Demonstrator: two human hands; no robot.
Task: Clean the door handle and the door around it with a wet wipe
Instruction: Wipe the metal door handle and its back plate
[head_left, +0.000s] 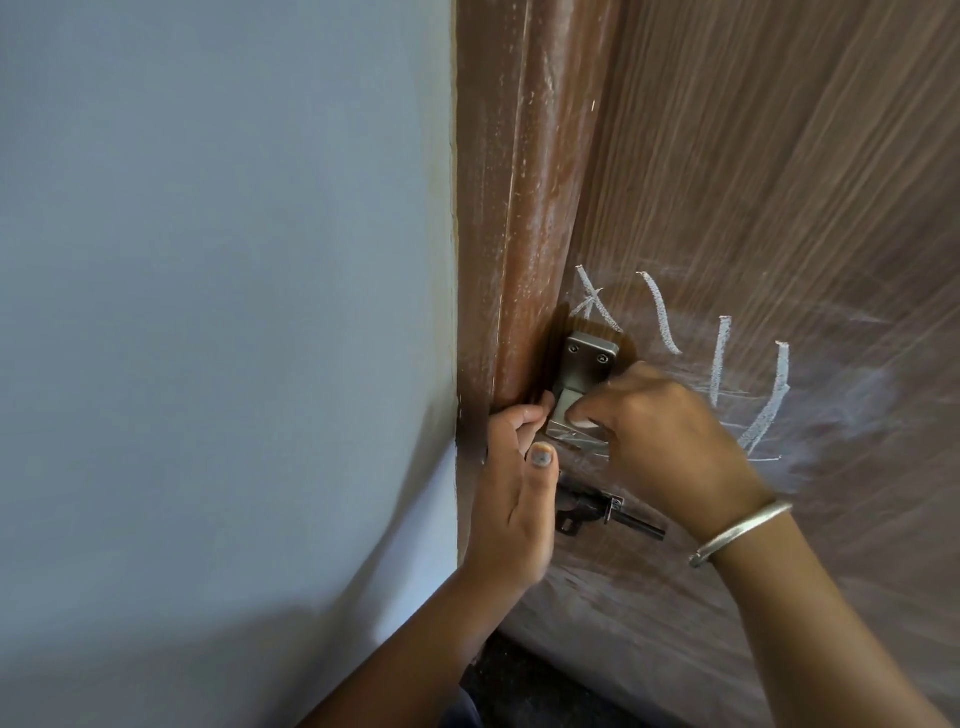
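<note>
The metal door handle (584, 371) is screwed to the brown wooden door (779, 182) close to its left edge. My right hand (670, 436), a silver bangle on its wrist, is curled over the handle's lower part. A small white bit of the wet wipe (584, 423) shows under its fingertips. My left hand (514, 499) rests its fingertips against the handle's left side, thumb pointing up and free. The wood just around the handle's top plate looks darker. White chalk strokes (769, 405) and smears cover the door to the right of the handle.
A dark sliding bolt latch (602, 512) sits on the door just below the handle, between my hands. The brown door frame (519, 208) runs up the left of the door, with a pale blue wall (208, 312) beyond it.
</note>
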